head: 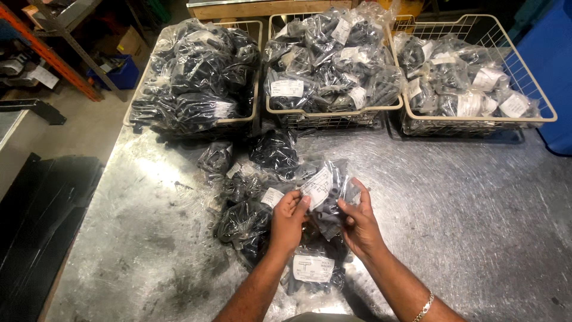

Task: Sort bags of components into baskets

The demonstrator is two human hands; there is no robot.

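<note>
Both hands hold one clear plastic bag of black parts point(326, 189) with a white label, lifted just above a loose pile of similar bags point(250, 197) on the metal table point(465, 220). My left hand point(288, 219) pinches the bag's left edge near the label. My right hand point(359, 219) grips its right side, a bracelet on that wrist. Another labelled bag point(312, 269) lies below my hands, close to the front edge.
Three wire baskets stand along the far edge, each heaped with bagged black parts: left point(196, 71), middle point(330, 59), right point(471, 77). A blue bin point(551, 71) is at the far right. Orange shelving point(53, 53) and black panels point(42, 214) are on the left.
</note>
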